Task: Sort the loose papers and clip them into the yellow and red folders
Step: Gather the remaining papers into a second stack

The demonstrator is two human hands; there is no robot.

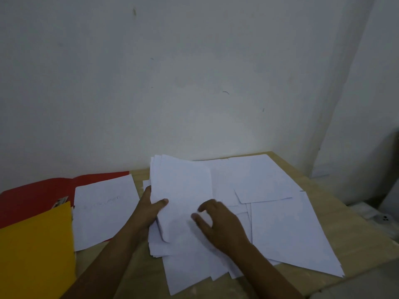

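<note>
We see a pale wooden table (pixel 336 214) against a white wall (pixel 194 72). A wide spread of loose white paper sheets (pixel 280 223) covers its right part. At the left an open red card folder (pixel 36 197) lies flat, a single white sheet (pixel 103 212) resting on it, and a yellow card folder (pixel 36 253) overlaps its near corner. Our left hand (pixel 151 208) grips a raised bundle of sheets (pixel 183 190) at its left edge, thumb on top. Our right hand (pixel 218 223) rests on the papers with fingers loosely curled, holding nothing.
</note>
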